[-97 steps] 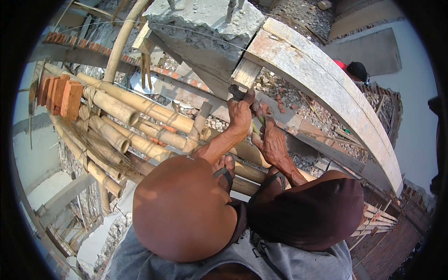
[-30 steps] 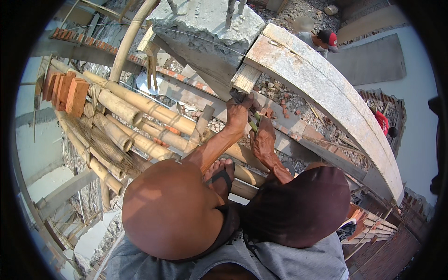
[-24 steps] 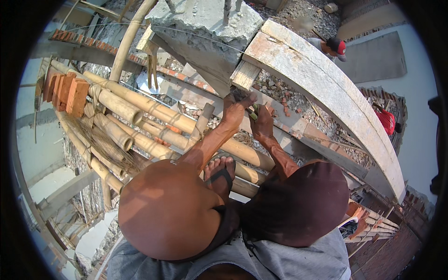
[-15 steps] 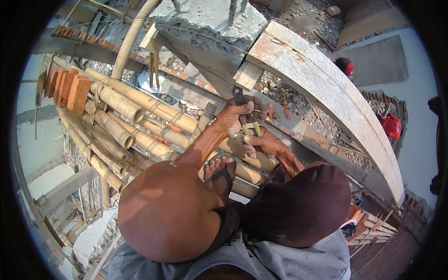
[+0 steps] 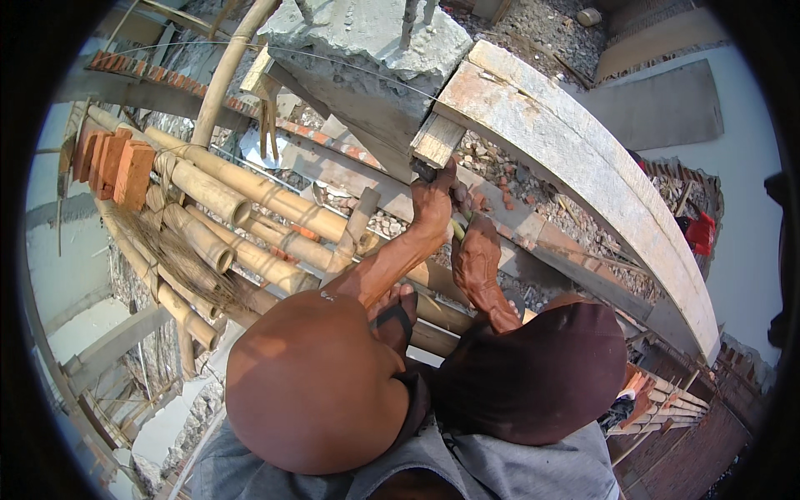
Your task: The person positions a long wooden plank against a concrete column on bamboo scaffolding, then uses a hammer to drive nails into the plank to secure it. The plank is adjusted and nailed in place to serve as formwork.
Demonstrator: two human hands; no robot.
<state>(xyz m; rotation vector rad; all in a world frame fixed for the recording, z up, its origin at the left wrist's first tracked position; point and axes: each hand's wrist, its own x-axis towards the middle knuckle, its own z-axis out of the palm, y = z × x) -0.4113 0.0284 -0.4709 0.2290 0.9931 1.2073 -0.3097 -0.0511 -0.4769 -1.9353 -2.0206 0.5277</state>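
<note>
Yellow-handled tool (image 5: 457, 229) sits between my hands, my right hand (image 5: 477, 265) wrapped around its grip nearer me for steadiness, my left hand (image 5: 433, 202) closed further up, under the pale wooden block (image 5: 437, 139).

Strong sunlight falls on an open building site seen from above. A rough grey concrete block (image 5: 367, 50) is the landmark. Left of it and below, thick bamboo poles (image 5: 250, 187) lie side by side as scaffolding, with a stack of red bricks (image 5: 112, 158) at their far left end. Right of the block a curved concrete beam (image 5: 600, 183) sweeps downward. Between block and beam lies gravel rubble (image 5: 517, 175). Beyond the beam stands a pale plastered wall (image 5: 742, 150).
</note>
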